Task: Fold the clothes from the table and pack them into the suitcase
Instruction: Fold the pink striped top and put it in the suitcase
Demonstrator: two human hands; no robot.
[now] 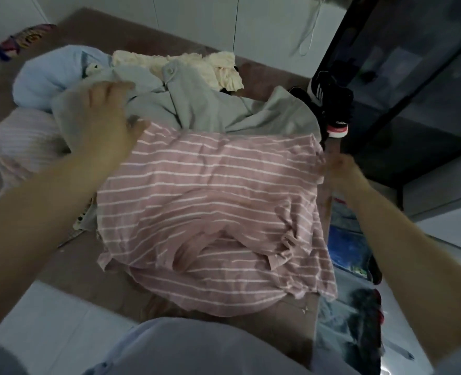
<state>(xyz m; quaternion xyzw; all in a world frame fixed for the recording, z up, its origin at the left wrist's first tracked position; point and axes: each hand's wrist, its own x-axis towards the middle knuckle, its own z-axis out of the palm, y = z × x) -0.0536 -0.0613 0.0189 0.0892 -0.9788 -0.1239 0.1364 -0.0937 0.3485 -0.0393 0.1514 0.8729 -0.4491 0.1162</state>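
A person leans over a brown surface (72,269) where a pink striped shirt (210,190) lies spread and rumpled, nearest the camera. The left hand (104,117) rests on a grey garment (213,109) just behind the shirt, its grip open, fingers stretched out and thumb at the shirt's far left corner. The right hand (337,169) has its grip closed on the shirt's far right edge, though blur hides the fingers' detail. Behind the grey garment sit a pale blue garment (42,77) and a cream garment (186,63); a paler striped garment (23,142) lies at left. 2 black trainers (332,104) stand at the surface's right edge. Below, at right, what appears to be the suitcase (375,267) holds blue and dark items.
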